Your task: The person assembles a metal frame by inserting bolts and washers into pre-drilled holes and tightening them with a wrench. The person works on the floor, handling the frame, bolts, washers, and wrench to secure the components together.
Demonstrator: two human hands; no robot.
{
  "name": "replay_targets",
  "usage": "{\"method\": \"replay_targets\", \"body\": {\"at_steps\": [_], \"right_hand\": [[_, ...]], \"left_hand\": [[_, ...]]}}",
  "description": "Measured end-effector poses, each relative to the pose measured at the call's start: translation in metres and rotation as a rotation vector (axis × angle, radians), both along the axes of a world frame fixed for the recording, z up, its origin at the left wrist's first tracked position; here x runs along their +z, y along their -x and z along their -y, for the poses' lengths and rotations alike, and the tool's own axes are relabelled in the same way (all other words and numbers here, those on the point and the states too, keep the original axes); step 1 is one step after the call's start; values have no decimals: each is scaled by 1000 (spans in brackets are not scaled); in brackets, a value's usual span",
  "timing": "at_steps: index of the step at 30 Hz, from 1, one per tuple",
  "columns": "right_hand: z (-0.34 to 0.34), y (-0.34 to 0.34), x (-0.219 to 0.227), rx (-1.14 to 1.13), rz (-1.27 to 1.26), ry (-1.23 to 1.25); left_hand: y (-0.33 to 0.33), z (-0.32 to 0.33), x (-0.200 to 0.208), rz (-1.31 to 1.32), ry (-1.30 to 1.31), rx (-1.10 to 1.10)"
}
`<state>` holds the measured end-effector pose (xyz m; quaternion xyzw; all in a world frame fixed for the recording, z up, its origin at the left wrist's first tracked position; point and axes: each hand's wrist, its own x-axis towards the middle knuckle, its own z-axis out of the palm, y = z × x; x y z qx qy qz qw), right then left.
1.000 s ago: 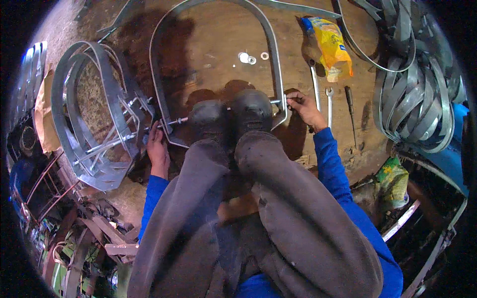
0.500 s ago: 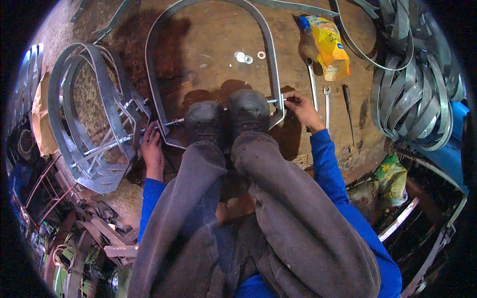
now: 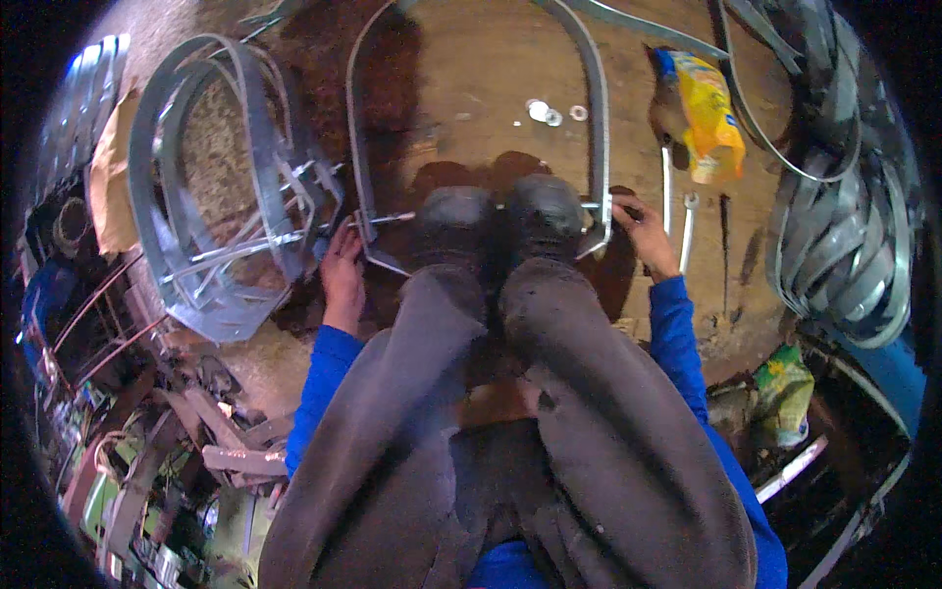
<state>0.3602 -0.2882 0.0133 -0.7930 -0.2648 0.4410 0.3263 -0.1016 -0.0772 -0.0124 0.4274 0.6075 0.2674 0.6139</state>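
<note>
A large hoop of flat metal strip [image 3: 597,108] lies on the wooden board between my hands, its two legs toward me. Across the legs runs a thin metal rod [image 3: 394,218], its middle hidden by my dark shoes [image 3: 456,218]. At the right leg, my right hand [image 3: 648,239] is closed, thumb and fingers pinching the rod's end just outside the strip; a nut there cannot be made out. My left hand [image 3: 342,280] sits outside the left leg with its fingertips drawn together by the rod's other end. What those fingers hold is too small to tell.
Bent metal hoops with rods [image 3: 211,187] stand at left, beside brown paper [image 3: 113,182]. Several washers [image 3: 553,118] lie inside the hoop. To the right are a yellow plastic bag [image 3: 708,118], a wrench [image 3: 689,231], a dark screwdriver [image 3: 725,245] and a strip-metal pile [image 3: 844,250].
The whole scene has shifted right and slightly upward in the picture as my head moved. Both hands stay at the same ends of the rod, with little visible change in their grip.
</note>
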Motion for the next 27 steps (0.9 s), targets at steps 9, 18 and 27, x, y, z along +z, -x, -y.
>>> {"method": "replay_targets", "body": {"at_steps": [9,18,27], "right_hand": [[-25,12,6,22,214,305],[13,-1,-17,-90,-74,-70],[-14,1,-5,-38,57,207]], "left_hand": [[-21,-12,-3,-381,221,237],[-44,-1,30,97,130,205],[-28,-11,-2,-103,151,220]]}}
